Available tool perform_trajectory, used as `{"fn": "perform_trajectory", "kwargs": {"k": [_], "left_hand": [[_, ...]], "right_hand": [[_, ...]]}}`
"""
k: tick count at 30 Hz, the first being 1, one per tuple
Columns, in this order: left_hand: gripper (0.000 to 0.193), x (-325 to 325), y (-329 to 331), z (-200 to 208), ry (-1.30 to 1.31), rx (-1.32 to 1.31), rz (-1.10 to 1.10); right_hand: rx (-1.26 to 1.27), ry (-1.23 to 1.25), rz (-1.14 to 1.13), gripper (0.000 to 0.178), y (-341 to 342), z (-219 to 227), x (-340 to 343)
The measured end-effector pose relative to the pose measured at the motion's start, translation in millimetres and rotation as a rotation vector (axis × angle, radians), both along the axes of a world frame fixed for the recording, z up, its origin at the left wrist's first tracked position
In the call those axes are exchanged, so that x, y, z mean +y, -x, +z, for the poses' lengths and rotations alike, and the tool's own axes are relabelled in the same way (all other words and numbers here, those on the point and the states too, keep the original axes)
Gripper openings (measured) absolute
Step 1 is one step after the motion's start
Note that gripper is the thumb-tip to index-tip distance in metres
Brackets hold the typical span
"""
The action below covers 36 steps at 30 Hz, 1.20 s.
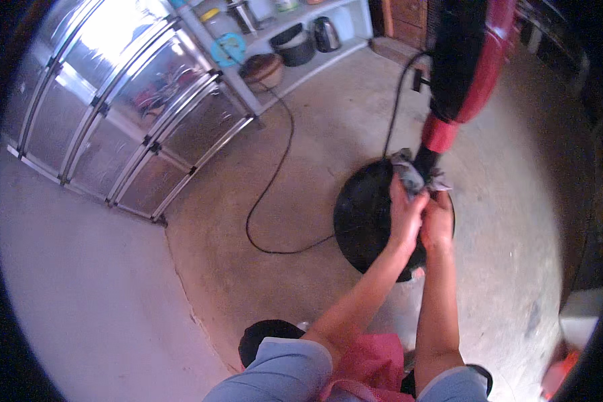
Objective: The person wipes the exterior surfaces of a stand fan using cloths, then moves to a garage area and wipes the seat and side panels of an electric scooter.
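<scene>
A tall red and black appliance, which looks like a pedestal fan (438,134), stands in front of me on a round black base (362,218). Both my hands are at its dark pole, low over the base. My left hand (405,218) is closed on a crumpled grey patterned cloth (409,175) that lies against the pole. Close beside it, my right hand (438,221) also grips the cloth, whose other end sticks out on the pole's right. My fingers partly hide the cloth and the pole behind them.
A black cord (249,221) curves over the concrete floor (315,141) from the base to a shelf (347,57) holding a kettle (326,33), a black bucket (293,45) and a brown basket (261,69). A metal-framed glazed panel (124,120) stands left. Something orange-red (561,374) lies lower right.
</scene>
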<state>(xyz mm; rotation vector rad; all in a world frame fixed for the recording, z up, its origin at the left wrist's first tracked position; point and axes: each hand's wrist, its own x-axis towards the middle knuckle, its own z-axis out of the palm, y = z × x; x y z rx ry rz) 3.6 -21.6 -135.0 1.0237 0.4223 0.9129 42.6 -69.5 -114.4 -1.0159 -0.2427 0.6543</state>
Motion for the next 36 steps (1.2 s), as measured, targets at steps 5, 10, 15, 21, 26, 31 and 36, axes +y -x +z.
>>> {"fn": "perform_trajectory", "kwargs": {"k": [5, 10, 15, 21, 26, 31, 36], "left_hand": [[0.067, -4.4, 2.9, 82.3, -0.398, -0.120, -0.048], [0.056, 3.6, -5.9, 38.5, -0.591, -0.022, 0.167], [0.047, 8.9, -11.5, -84.1, -0.342, 0.400, 0.201], [0.040, 4.8, -5.5, -10.2, -0.375, 0.344, 0.217], [0.048, 6.6, 0.9, 67.9, -0.512, 0.022, 0.225], [0.046, 9.4, -11.6, -6.5, -0.405, 0.013, 0.178], [0.041, 10.0, 1.4, -101.8, -0.037, 0.463, 0.021]], "right_hand": [[-0.257, 0.028, -0.128, 0.045, -2.3, 68.8, -12.1], [-0.471, 0.071, -0.162, 0.038, -12.3, 15.6, -2.2], [-0.197, 0.016, 0.021, 0.035, -21.8, -113.6, 3.6], [-0.508, 0.309, -0.169, 0.033, -4.8, -23.3, 3.0], [-0.529, 0.108, -0.293, 0.028, 11.5, 58.9, 2.7], [-0.429, 0.165, -0.234, 0.029, -6.3, -34.5, 7.5], [-0.137, 0.277, -0.002, 0.036, 0.3, -92.9, 10.0]]}}
